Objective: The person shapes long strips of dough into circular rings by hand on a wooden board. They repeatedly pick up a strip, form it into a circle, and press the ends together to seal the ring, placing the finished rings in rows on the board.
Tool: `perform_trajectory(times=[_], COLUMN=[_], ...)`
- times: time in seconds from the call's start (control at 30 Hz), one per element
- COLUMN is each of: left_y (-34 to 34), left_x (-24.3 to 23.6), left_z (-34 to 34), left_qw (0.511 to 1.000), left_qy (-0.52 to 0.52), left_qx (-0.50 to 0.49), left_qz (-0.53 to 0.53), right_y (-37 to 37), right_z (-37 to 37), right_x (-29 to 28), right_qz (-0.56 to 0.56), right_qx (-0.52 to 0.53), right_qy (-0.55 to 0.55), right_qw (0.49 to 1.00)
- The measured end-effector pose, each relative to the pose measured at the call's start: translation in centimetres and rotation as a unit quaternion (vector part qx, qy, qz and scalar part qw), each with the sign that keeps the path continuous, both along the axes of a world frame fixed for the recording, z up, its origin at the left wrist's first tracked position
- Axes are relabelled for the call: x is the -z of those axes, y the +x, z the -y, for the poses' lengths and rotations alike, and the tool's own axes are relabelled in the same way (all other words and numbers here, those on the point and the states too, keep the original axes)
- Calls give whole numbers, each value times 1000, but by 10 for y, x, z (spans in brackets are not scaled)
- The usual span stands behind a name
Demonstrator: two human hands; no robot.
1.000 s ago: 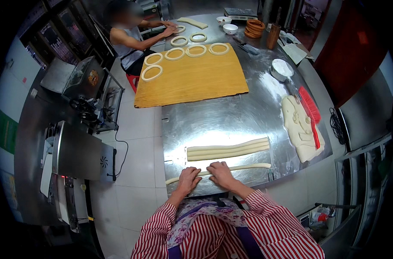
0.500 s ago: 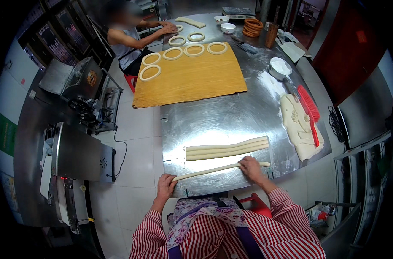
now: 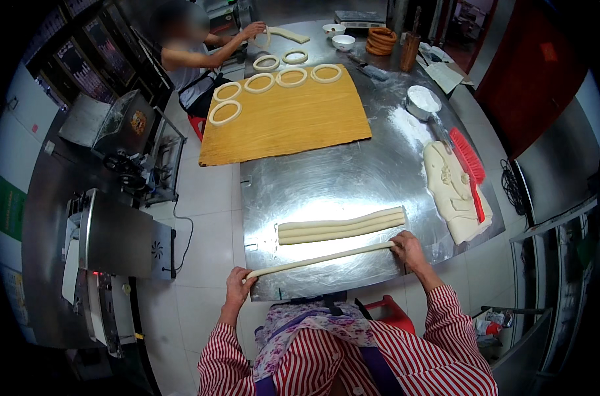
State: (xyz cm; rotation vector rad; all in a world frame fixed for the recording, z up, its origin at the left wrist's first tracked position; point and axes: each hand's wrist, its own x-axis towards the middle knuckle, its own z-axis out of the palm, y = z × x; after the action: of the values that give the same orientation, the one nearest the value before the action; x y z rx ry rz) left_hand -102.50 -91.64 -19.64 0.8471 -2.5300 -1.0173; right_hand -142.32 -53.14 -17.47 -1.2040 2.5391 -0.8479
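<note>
A long thin dough rope [image 3: 319, 260] stretches between my two hands near the front edge of the steel table. My left hand [image 3: 239, 284] is closed on its left end, right at the table's corner. My right hand [image 3: 407, 251] pinches the right end, with the fingertips partly hidden. Just beyond the rope, several dough strips [image 3: 339, 227] lie side by side, touching. To the right rests a big slab of dough [image 3: 455, 191] with a red-bristled brush [image 3: 468, 158] lying on it.
A yellow board [image 3: 286, 125] at the far left carries several dough rings [image 3: 226, 113]. Across the table a co-worker [image 3: 191, 59] holds up a dough strand [image 3: 265, 38]. A bowl of flour [image 3: 423, 102], white bowls [image 3: 343, 43] and stacked brown rings [image 3: 381, 41] stand farther back.
My right hand has slid rightward to the rope's end, and my left hand has shifted slightly left. The rope is straighter. The co-worker's hands have risen from the table with a dough strand.
</note>
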Motion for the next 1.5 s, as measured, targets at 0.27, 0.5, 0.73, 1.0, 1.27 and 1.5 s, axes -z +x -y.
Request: perform_trajectory(times=[0.27,0.5,0.73,1.0,1.27,1.5], left_y=[8,7,-3,-20,-96,-153], left_x=[5,10,-8,-4,-65,-108], left_z=[-4,0,-6,34,81,29], left_qw=[1000,999,999,976,932,773], left_qy=[5,9,-45,-109,-5,-60], left_qx=[-18,-5,22,185,363,631], left_qz=[3,37,-21,28,-1,-25], right_y=[-2,-5,0,41,229,468], right_z=[-7,-12,-8,-4,-46,-60], right_x=[6,5,-5,-12,-79,-106], right_qz=[5,22,5,-41,-66,-15], right_qx=[12,20,15,70,313,552], right_qy=[27,35,32,76,167,139], right_qw=[1000,999,999,994,933,822])
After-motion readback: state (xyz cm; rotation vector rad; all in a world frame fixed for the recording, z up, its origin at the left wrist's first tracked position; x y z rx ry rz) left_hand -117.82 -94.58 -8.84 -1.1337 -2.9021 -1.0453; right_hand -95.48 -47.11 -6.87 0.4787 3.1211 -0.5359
